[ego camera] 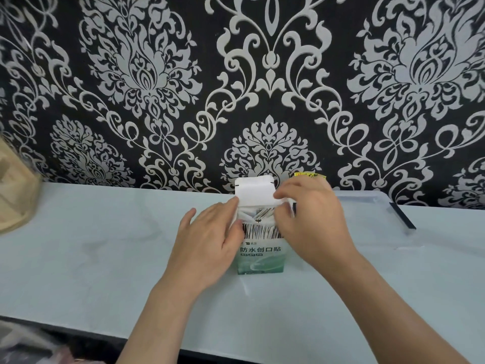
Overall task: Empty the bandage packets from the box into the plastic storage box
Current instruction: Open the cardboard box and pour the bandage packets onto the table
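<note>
A green and white bandage box (261,258) stands upright on the pale table, its white lid flap (254,194) folded up and back. Several bandage packets (262,227) show in its open top. My left hand (210,237) lies against the box's left side with fingers nearly straight. My right hand (309,219) is at the box's top right corner, its fingers curled and pinching the flap's edge. The clear plastic storage box (372,219) sits just right of and behind the bandage box, partly hidden by my right hand.
A black clip handle (402,215) marks the storage box's right end. A yellow label (309,175) peeks above my right hand. A beige wooden object (15,193) stands at the table's far left. The patterned wall runs along the back edge.
</note>
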`<state>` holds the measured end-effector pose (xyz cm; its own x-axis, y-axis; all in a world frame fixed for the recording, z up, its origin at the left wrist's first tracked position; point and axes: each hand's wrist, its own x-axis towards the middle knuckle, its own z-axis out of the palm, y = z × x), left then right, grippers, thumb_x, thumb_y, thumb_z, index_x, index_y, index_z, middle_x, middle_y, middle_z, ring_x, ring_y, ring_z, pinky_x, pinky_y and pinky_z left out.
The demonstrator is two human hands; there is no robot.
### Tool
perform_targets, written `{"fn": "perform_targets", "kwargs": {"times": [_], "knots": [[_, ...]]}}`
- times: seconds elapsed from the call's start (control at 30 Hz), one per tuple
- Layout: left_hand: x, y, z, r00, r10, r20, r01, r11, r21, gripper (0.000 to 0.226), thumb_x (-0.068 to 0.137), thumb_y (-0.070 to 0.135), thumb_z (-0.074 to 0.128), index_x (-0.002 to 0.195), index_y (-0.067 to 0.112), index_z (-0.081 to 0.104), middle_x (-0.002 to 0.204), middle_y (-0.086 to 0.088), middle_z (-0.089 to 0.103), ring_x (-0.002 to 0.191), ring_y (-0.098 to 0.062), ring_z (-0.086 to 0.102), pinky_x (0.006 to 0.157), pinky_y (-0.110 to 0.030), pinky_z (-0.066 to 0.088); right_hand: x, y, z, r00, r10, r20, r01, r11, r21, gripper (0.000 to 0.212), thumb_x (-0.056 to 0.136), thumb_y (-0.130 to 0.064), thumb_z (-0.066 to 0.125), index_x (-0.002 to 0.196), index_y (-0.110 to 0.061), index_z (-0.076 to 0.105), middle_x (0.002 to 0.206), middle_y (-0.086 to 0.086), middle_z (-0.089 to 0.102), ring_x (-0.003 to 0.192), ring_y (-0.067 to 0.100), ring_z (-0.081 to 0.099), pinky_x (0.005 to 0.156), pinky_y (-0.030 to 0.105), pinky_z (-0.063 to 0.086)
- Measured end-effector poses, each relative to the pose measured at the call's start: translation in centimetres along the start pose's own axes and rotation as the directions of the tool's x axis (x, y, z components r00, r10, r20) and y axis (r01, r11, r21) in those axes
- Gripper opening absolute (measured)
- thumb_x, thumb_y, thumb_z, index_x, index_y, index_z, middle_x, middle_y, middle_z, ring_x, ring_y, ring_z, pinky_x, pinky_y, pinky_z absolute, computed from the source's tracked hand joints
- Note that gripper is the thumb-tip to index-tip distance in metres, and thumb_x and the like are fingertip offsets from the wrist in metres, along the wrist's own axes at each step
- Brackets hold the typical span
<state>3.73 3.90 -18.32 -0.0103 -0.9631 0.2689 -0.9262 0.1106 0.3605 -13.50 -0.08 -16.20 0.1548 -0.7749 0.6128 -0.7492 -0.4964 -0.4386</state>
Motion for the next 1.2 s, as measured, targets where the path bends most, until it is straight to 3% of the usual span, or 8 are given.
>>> {"fn": "perform_targets", "kwargs": {"times": [0.13,0.3,0.43,0.6,0.67,0.8,1.0,1.2], "knots": [[-0.1,0.2,-0.2,0.994,0.067,-0.085,-0.064,0.997,0.031,0.071,0.083,0.045,0.011,0.142,0.026,0.047,0.156,0.011,0.032,0.144,0.0,0.019,0.117,-0.031,-0.002,0.2,1.2,-1.0,0.99,0.082,0.11,-0.061,0.981,-0.184,0.014,0.083,-0.013,0.061,0.085,-0.015,0.075,0.09,-0.001,0.072,0.101,0.025,0.053,0.081,0.038,0.044],[-0.1,0.0,-0.9,0.997,0.014,-0.076,-0.019,0.997,-0.072,0.06,0.086,0.038,0.024,0.133,0.023,0.057,0.133,0.007,0.061,0.122,-0.005,0.05,0.119,-0.024,0.007,-0.2,0.4,-0.8,0.967,0.004,0.253,0.072,0.954,-0.29,0.014,0.088,-0.016,0.055,0.088,-0.023,0.067,0.094,-0.009,0.067,0.108,0.016,0.051,0.072,0.032,0.017],[-0.1,-0.9,-1.5,0.983,-0.147,-0.111,0.125,0.974,-0.189,0.043,0.088,0.017,0.045,0.126,0.03,0.062,0.095,0.002,0.069,0.101,-0.031,0.059,0.099,-0.045,0.044,-0.7,-1.5,-0.7,0.887,-0.08,0.455,0.136,0.986,-0.092,0.005,0.088,-0.015,0.049,0.092,-0.017,0.047,0.075,-0.003,0.051,0.074,0.027,0.049,0.06,0.035,0.032],[-0.3,-1.6,-1.7,0.973,-0.196,-0.125,0.124,0.892,-0.436,0.018,0.083,0.022,0.056,0.093,0.037,0.058,0.094,0.007,0.071,0.09,-0.024,0.066,0.086,-0.043,0.053,-1.1,-2.1,-0.3,0.801,-0.046,0.596,-0.053,0.988,0.147,0.045,0.08,-0.029,0.061,0.12,-0.025,0.041,0.087,-0.013,0.058,0.082,0.016,0.057,0.07,0.033,0.049],[-0.3,-2.0,-1.8,0.971,-0.19,-0.141,0.117,0.903,-0.414,0.018,0.085,0.018,0.067,0.084,0.036,0.064,0.093,0.013,0.071,0.095,-0.017,0.064,0.089,-0.034,0.05,-1.1,-1.9,0.1,0.81,-0.032,0.586,-0.073,0.985,0.154,0.066,0.08,-0.039,0.068,0.134,-0.029,0.031,0.108,-0.01,0.062,0.093,0.014,0.059,0.077,0.031,0.049],[0.0,-2.6,-1.8,0.974,-0.076,-0.211,0.028,0.975,-0.221,0.019,0.081,0.011,0.07,0.09,0.027,0.074,0.094,0.03,0.059,0.103,-0.01,0.052,0.087,-0.015,0.033,-0.8,-1.6,0.7,0.842,-0.06,0.536,-0.027,0.988,0.154,0.066,0.079,-0.041,0.074,0.13,-0.032,0.033,0.115,-0.007,0.061,0.089,0.014,0.054,0.073,0.029,0.043],[0.2,-3.0,-2.0,0.991,-0.014,-0.13,-0.003,0.992,-0.13,0.019,0.085,0.02,0.072,0.1,0.03,0.077,0.086,0.014,0.056,0.093,-0.011,0.046,0.08,-0.027,0.039,-0.2,-1.1,0.8,0.836,-0.05,0.547,-0.057,0.983,0.177,0.078,0.072,-0.041,0.081,0.133,-0.039,0.032,0.124,-0.008,0.059,0.102,0.016,0.059,0.087,0.038,0.05],[0.4,-3.0,-1.0,0.948,0.011,-0.319,-0.08,0.975,-0.206,0.006,0.081,0.012,0.072,0.082,0.017,0.075,0.083,0.011,0.066,0.075,-0.013,0.06,0.07,-0.034,0.051,0.9,-1.1,0.7,0.86,-0.103,0.5,0.034,0.989,0.147,0.082,0.067,-0.042,0.082,0.133,-0.04,0.035,0.111,-0.011,0.058,0.102,0.012,0.05,0.082,0.032,0.046]]}}
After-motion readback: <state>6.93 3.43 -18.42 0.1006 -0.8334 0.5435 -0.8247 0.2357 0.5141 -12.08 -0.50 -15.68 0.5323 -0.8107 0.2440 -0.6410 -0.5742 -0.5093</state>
